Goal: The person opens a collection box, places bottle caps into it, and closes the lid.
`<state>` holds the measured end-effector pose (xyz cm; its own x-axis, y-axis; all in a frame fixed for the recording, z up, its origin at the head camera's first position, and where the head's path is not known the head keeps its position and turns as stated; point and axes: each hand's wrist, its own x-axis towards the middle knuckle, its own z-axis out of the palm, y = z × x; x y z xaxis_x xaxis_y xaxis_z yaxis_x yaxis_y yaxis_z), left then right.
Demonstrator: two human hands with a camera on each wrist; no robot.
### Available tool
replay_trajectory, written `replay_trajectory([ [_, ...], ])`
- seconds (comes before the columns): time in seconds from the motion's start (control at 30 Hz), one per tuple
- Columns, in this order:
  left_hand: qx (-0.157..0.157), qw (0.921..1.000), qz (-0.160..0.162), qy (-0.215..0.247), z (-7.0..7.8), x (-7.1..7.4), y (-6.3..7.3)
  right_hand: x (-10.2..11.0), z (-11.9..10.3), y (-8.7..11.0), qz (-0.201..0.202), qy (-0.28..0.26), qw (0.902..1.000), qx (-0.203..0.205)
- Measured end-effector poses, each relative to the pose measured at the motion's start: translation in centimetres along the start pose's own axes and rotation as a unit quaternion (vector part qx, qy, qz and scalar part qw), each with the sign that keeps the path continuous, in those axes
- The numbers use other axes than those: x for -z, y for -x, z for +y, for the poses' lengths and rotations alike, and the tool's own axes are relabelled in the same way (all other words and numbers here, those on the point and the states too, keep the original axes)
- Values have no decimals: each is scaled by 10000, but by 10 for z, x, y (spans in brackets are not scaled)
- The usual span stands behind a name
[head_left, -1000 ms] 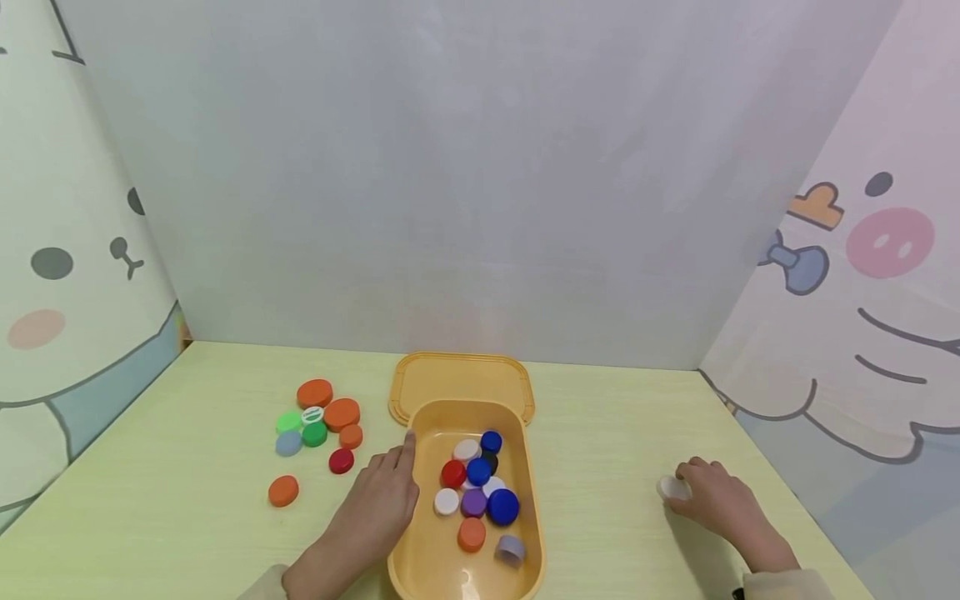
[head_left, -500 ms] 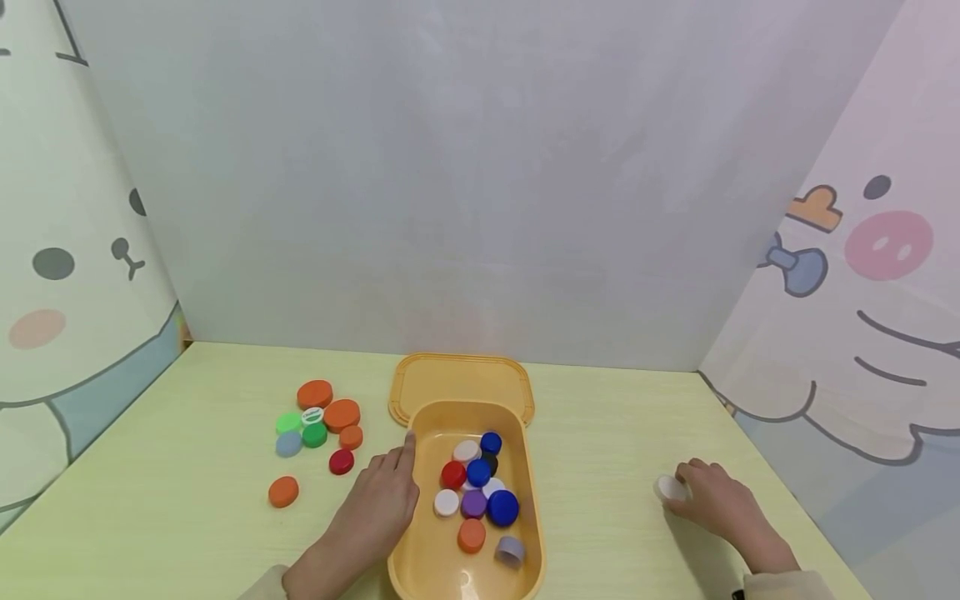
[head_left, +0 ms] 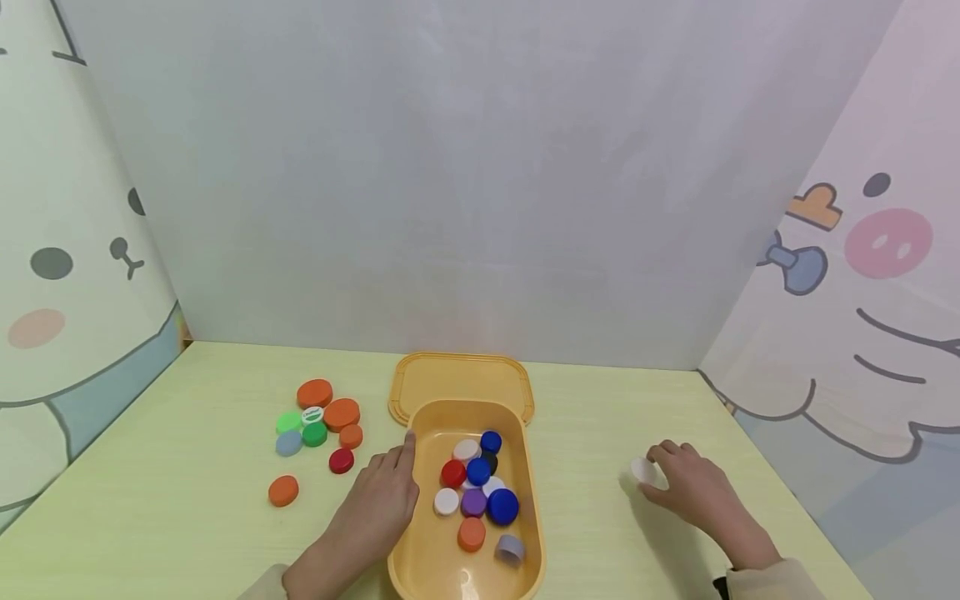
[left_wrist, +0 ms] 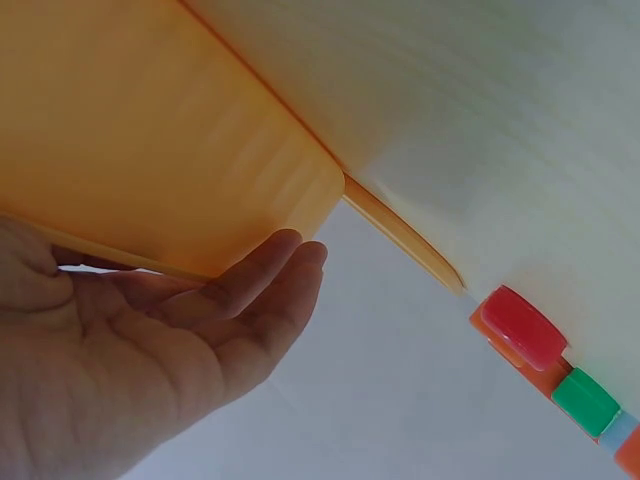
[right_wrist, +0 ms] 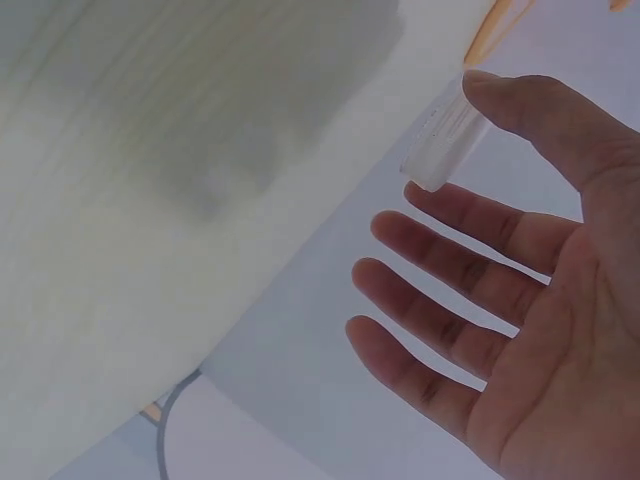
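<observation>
In the head view, my left hand [head_left: 381, 492] grips the left wall of an open yellow plastic box [head_left: 530, 533]. The left wrist view has its fingers [left_wrist: 270, 300] lying against the outside of the wall; the thumb is mostly hidden. Off to the right, my right hand [head_left: 693, 487] pinches a white bottle cap [head_left: 642, 471] between thumb and index finger, its shadow falling on the table. Seen from the right wrist, the cap [right_wrist: 445, 140] is held on edge, while the other fingers spread loosely. Inside the box lie several caps, among them a purple cap [head_left: 474, 503] and a large blue cap [head_left: 502, 507].
Behind the box lies its yellow lid [head_left: 461, 383], flat on the pale table [head_left: 600, 417]. Several loose caps lie left of the box, including an orange cap [head_left: 283, 491], a dark red cap [head_left: 341, 461] and a green cap [head_left: 314, 434]. A grey curtain [head_left: 465, 208] closes the back.
My right hand has lifted the white cap off the table and moved a little left and away from me. My left hand and the box have stayed in place.
</observation>
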<state>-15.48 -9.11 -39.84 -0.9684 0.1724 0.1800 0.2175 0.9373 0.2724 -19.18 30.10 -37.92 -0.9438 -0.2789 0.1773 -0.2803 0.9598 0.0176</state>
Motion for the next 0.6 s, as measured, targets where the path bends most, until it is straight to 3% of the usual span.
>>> replay_trajectory([
  [0.3,95,9997,-211,45,1,1,0,11,-35,-11,766,242,9947,641],
  [0.6,88,9998,-133,89,0,0,0,24,-74,-19,1266,505,9811,1371],
])
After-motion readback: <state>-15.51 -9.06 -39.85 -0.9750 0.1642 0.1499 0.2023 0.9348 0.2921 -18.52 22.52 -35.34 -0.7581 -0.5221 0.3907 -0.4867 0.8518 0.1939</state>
